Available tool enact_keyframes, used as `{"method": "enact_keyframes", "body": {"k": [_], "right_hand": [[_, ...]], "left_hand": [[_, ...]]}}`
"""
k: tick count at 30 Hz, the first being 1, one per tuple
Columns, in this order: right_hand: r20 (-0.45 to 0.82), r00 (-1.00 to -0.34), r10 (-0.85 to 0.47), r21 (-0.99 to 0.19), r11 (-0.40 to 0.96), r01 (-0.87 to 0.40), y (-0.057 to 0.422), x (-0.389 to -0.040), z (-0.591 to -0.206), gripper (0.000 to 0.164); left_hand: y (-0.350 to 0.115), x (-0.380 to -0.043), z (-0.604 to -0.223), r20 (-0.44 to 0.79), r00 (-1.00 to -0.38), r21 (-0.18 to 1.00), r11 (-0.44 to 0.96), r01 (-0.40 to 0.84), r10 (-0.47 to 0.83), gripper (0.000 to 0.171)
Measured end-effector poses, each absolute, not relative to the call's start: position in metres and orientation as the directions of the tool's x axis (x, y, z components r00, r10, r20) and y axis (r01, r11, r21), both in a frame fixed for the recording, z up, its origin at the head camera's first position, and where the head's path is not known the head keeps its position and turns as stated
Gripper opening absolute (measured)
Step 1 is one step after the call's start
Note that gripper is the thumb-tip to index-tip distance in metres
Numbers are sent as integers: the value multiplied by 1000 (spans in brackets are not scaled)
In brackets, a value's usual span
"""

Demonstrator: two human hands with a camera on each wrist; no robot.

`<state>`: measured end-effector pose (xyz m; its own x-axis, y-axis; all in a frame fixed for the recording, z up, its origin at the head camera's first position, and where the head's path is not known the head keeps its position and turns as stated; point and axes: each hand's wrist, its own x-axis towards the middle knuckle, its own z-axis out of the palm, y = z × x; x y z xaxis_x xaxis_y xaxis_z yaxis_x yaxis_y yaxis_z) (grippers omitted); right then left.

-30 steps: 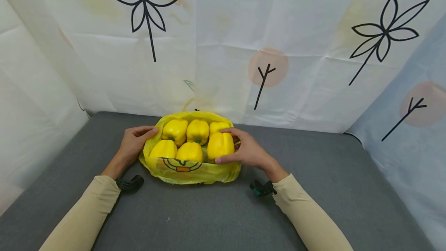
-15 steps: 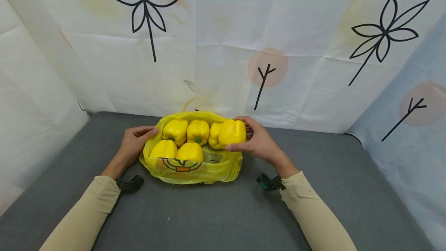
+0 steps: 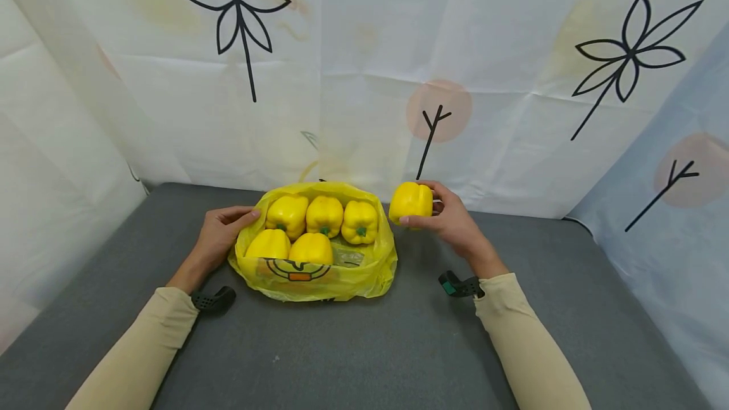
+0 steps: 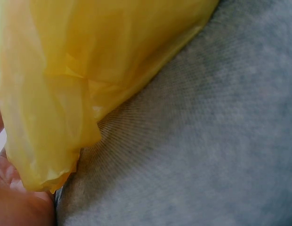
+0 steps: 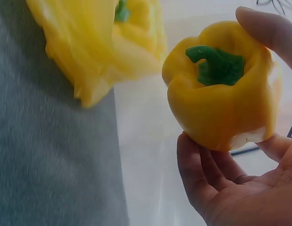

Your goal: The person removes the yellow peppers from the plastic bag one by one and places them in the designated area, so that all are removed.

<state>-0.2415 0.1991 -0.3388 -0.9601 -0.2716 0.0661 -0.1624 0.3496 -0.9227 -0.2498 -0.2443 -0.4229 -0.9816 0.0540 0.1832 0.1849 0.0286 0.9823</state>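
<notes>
Shifted since the earlier frame: one glossy, blocky yellow bell pepper with a green stem [image 3: 410, 203], now out past the right rim of the crinkled yellow plastic bag [image 3: 364, 278] and just beside it. Right hand [image 3: 454, 223] grips this pepper between thumb and curled fingers; stem faces the wrist camera. Left hand [image 3: 219, 236] pinches the bag's left rim, position unchanged. Five similar yellow peppers [image 3: 312, 248] sit inside, three in the far row, two near. Bag rests on the grey fabric-covered table [image 3: 364, 359].
</notes>
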Motion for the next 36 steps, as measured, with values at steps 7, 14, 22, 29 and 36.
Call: {"method": "enact_keyframes", "body": {"k": [7, 14, 22, 29, 36], "right_hand": [[-6, -977, -212, -915, 395, -80, 214, -255, -354, 78], [-86, -983, -161, -906, 423, 10, 225, -261, -368, 84], [-113, -984, -140, -908, 416, 45, 233, -267, -381, 87], [-100, -987, -124, -908, 417, 40, 237, -271, -390, 89], [-97, -989, -113, -928, 368, 49, 239, -272, -397, 91]], "left_hand": [[-244, -250, -423, 183, -982, 982, 45, 185, 47, 31], [-244, -248, -422, 185, -982, 981, 57, 187, 45, 29], [-244, -249, -422, 179, -983, 981, 66, 182, 50, 32], [-244, -250, -423, 178, -983, 982, 65, 180, 43, 31], [-244, -249, -423, 188, -981, 979, 77, 191, 46, 33]]}}
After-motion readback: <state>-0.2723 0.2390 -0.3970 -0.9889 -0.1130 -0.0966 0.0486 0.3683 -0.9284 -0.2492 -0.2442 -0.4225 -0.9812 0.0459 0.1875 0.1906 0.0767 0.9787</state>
